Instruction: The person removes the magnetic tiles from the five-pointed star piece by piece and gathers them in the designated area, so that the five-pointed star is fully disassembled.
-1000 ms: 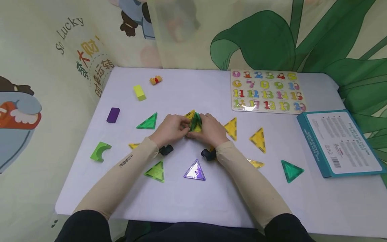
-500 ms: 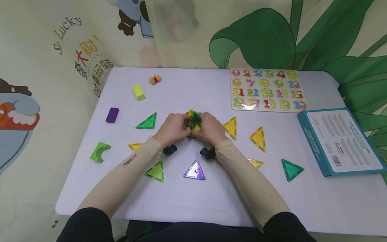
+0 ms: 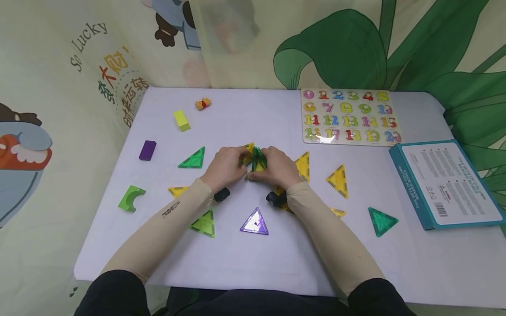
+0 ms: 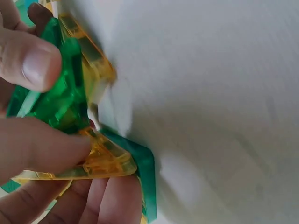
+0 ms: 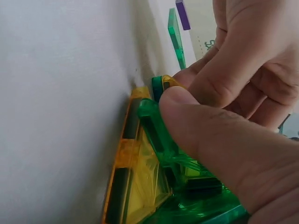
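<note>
The left hand [image 3: 225, 169] and the right hand [image 3: 276, 169] meet in the middle of the white counter [image 3: 237, 259], and both pinch a little clump of see-through triangle tiles: green triangle tiles [image 3: 258, 157] stand up between the fingers, and yellow triangle tiles [image 3: 249, 153] sit with them. In the left wrist view a thumb [image 4: 32, 58] presses on a green tile, and a yellow tile lies against the counter. In the right wrist view a thumb [image 5: 205, 135] curls over the green tile, with a yellow one flat under it. Just right of the right hand lies a yellow triangle [image 3: 302, 166], and a bit farther right another yellow triangle [image 3: 338, 181]. Left of the left hand lies a green triangle [image 3: 193, 159]. Nearer, by the left arm, a small yellow triangle [image 3: 176, 191] peeks out, and a light green triangle [image 3: 203, 224] lies beside it. A purple triangle [image 3: 254, 223] lies near, between the two arms. A dark green triangle [image 3: 380, 221] is off to the near right. On the left side are a purple block [image 3: 147, 150], a green arch block [image 3: 131, 198] and a yellow block [image 3: 182, 120]. A tiny orange toy [image 3: 203, 104] sits far away. A number puzzle board [image 3: 349, 117] lies far right, and a blue box [image 3: 444, 184] lies at the right edge.
</note>
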Demonstrator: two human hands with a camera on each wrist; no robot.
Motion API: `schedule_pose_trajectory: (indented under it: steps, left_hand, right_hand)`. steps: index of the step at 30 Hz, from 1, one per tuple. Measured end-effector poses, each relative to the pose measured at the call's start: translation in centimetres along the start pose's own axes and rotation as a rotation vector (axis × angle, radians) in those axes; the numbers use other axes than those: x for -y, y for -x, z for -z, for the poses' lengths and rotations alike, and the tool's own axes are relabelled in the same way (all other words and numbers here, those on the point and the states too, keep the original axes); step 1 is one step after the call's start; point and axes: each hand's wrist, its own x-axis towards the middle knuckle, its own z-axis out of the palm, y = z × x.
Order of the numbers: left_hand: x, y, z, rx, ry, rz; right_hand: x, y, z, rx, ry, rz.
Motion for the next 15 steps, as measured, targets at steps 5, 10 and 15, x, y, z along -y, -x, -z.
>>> schedule_pose_trajectory:
  steps: [5, 10, 15]
  left_hand:
    - [0.4, -0.3, 0.1, -0.014, -0.041, -0.024]
    - [0.7, -0.8, 0.4, -0.014, -0.061, -0.02]
    - [1.4, -1.5, 0.6, -0.024, -0.083, 0.008]
  right_hand:
    - [-0.4, 0.1, 0.3, 0.015, -0.002, 0.014]
    - [-0.6, 0.2, 0.5, 0.044, 0.003, 0.017]
    - [-0.4, 0.4, 0.4, 0.055, -0.014, -0.025]
